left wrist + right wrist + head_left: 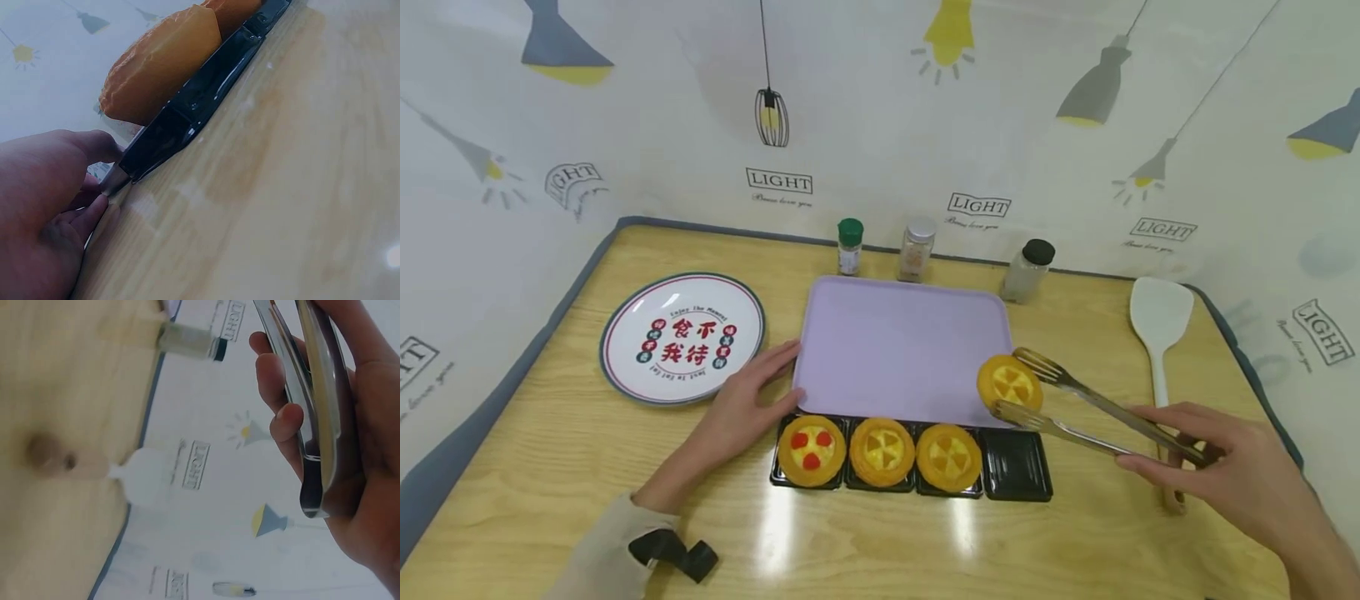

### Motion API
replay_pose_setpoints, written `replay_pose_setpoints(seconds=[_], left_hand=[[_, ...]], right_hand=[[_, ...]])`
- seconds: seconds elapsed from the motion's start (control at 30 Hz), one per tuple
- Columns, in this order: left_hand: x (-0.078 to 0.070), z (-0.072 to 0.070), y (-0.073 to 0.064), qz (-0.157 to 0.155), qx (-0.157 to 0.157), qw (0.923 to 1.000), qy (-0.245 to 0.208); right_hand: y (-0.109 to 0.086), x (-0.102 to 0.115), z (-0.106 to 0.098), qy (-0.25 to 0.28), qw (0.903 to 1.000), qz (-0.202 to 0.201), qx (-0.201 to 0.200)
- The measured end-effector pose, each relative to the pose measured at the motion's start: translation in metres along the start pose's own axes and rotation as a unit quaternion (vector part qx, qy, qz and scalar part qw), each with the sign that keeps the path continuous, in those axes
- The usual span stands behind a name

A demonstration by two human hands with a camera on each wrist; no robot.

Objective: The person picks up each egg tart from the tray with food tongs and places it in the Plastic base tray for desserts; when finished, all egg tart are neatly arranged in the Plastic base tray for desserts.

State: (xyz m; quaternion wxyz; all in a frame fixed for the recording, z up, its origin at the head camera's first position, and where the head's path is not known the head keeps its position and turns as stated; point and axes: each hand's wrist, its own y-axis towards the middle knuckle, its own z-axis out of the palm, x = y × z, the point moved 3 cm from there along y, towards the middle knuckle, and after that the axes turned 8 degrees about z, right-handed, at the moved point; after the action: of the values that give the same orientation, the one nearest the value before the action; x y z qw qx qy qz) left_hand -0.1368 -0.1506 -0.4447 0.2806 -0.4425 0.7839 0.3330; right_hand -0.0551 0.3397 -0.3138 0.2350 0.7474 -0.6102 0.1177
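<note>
My right hand (1240, 475) grips metal tongs (1097, 392); in the right wrist view the fingers and thumb wrap round the tongs' bent end (319, 481). Between the tongs' tips is a yellow-topped egg tart (1009, 383), overlapping the front right corner of a lilac tray (910, 346). With thumb and fingers, my left hand (741, 417) holds the tray's left edge near its front corner. In front of the tray runs a black plastic holder (1018, 465). It carries a red-dotted tart (811, 451) and two yellow-topped tarts (882, 452); its rightmost compartment is bare.
A white plate (625, 358) with red characters lies to the left. Behind the tray stand a green-capped jar (850, 247), a silver-capped jar (917, 250) and a black-capped jar (1028, 271). To the right lies a white spatula (1160, 317), its handle passing under my right hand.
</note>
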Motion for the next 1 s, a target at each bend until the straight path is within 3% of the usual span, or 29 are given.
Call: replay_pose_setpoints(seconds=[0.17,0.33,1.0], left_hand=[[0.0,-0.003,0.0,0.002,-0.006,1.0,-0.002],[0.0,-0.002,0.001,-0.002,-0.005,1.0,0.001],[-0.001,0.0,0.0,-0.006,0.006,0.9999,-0.01]], right_hand=[[-0.027,-0.017,0.0,0.007,0.9986,0.044,0.029],[-0.044,-0.023,0.008,0.01,0.9973,0.056,0.046],[-0.056,-0.029,0.018,-0.03,0.996,0.069,0.049]])
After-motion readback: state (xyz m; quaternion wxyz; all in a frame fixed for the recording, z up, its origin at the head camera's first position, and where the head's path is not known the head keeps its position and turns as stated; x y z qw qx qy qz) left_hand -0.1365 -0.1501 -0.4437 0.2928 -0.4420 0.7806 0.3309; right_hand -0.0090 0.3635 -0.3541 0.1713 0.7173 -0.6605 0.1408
